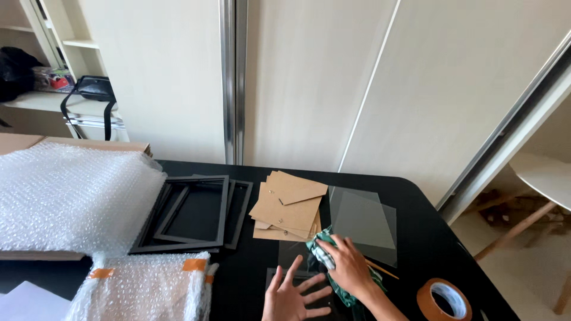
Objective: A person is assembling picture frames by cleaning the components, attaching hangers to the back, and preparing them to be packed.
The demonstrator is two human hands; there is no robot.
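Note:
My left hand (295, 297) lies flat with fingers spread on a glass pane (291, 252) near the front edge of the black table (416, 196). Beside it, my right hand (348, 264) presses a crumpled green and white cloth (321, 249) onto the same pane. Just behind the hands lie a stack of brown cardboard backing boards (287, 205) and a few clear glass sheets (364, 221). A pile of black picture frames (193, 214) sits to the left of the boards.
A large bubble wrap sheet (65, 196) covers a cardboard box at the left. A bubble-wrapped bundle with orange tape (146, 285) lies at the front left. A roll of brown tape (444, 299) sits at the front right. Sliding wardrobe doors (309, 77) stand behind the table.

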